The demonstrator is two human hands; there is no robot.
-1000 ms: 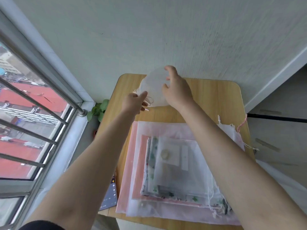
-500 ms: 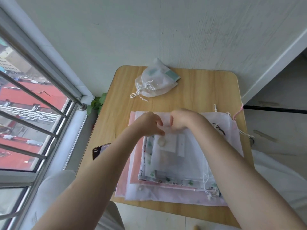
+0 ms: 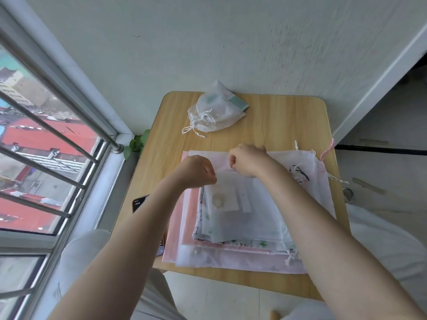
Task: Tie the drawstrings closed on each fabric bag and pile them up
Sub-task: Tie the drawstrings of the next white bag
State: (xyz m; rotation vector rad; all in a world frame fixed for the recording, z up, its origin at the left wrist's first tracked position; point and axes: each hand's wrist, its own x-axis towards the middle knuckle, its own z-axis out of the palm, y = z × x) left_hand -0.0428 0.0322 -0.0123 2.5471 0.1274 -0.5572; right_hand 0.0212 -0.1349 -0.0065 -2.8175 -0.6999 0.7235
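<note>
Both hands are over the far edge of the flat bag stack [image 3: 242, 227], which fills the near half of the tabletop [image 3: 277, 125]. Left hand [image 3: 196, 173] has its fingers curled in at the far-left corner of the top translucent white bag [image 3: 245, 218]; it looks like a pinch on the bag's edge, but the actual contact is hidden under the knuckles. Right hand [image 3: 247, 160] is just right of it, also curled with fingertips down on the same far edge, apparently pinching the fabric; grip detail not clear. The hands are close together, not touching. The top bag lies flat, extending from the hands toward the near side, with a pale round item and a white card visible through it. Under it: a printed bag with green motifs, then pink and larger white bags, edges stepped out on the left and near sides. Loose drawstring ends [image 3: 291, 257] hang off the stack's near-right corner, and a pink cord [image 3: 327, 150] sticks out at the far right. The tied bag [image 3: 217, 114] sits on its own at the far-left of the tabletop, well apart from both hands, neck cinched with its white strings trailing left. A phone [image 3: 138, 202] lies at the left tabletop edge, partly hidden by the left forearm. Window bars are on the left, with a small green plant [image 3: 136, 144] in the corner.
</note>
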